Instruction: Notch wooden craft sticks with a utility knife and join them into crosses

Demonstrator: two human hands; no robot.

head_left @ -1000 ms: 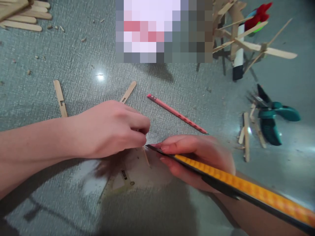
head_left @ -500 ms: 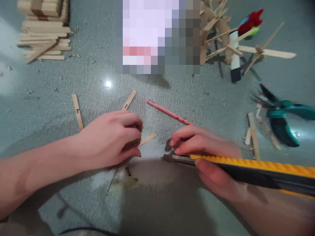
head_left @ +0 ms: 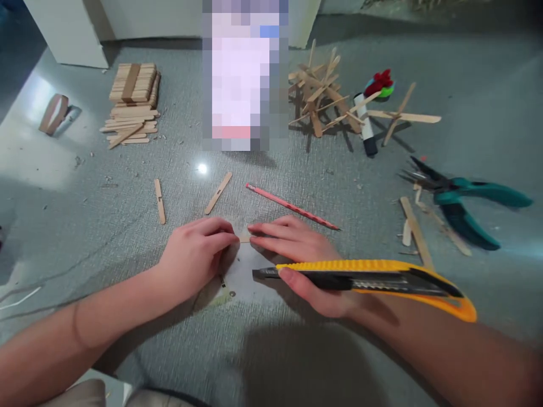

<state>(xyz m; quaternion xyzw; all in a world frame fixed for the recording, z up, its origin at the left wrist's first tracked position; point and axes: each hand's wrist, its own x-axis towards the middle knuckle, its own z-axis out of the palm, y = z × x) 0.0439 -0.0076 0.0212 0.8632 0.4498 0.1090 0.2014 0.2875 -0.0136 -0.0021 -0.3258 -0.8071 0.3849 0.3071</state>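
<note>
Two grips: the left hand has its fingertips closed on one end of a small wooden stick; the right hand sets its outstretched fingertips at the other end, while its thumb and palm hold a yellow knife.
Wooden stick: low over the table, bridging the two sets of fingertips; most of it is covered, so I cannot tell whether it is notched.
Blade: the bare blade points toward the left hand, apart from the stick and on the wearer's side of it. A slide of the right hand leftward could nick the left fingers or wrist.
Knife hold: the right fingers are shared between two things, so the handle could roll or slip, swinging the edge.
Thin wood: uneven pressure from both sides could split the stick or flick it loose.
Pink pencil: the pencil lies just beyond the right knuckles; a careless push could roll it.
Cut sticks: two notched pieces, one upper left, one nearer the middle, look weakest at their notches; an elbow or hand leaning there could snap them.
</note>
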